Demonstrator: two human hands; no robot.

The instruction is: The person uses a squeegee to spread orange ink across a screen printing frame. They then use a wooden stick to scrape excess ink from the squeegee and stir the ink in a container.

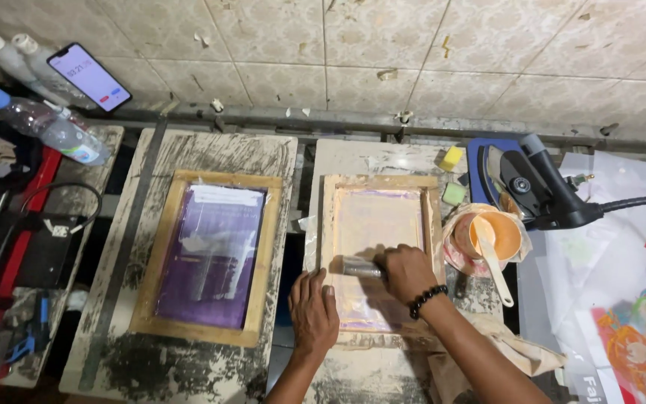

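Note:
A wooden-framed printing screen (434,217) with a pale pink mesh lies on the middle board. My right hand (407,272) grips a squeegee (357,266) that rests across the mesh, near its lower half. A black bead bracelet sits on that wrist. My left hand (313,311) presses flat on the frame's lower left corner, fingers together. A second wooden screen (160,254) with purple mesh lies on the board to the left, untouched.
An orange ink tub (514,238) with a white spatula (493,256) stands right of the frame. Behind it are yellow and green sponges (452,176) and a black iron (536,187). Printed fabric (637,314) lies right. Bottles (46,123), a phone (89,76) and tools (9,247) are left.

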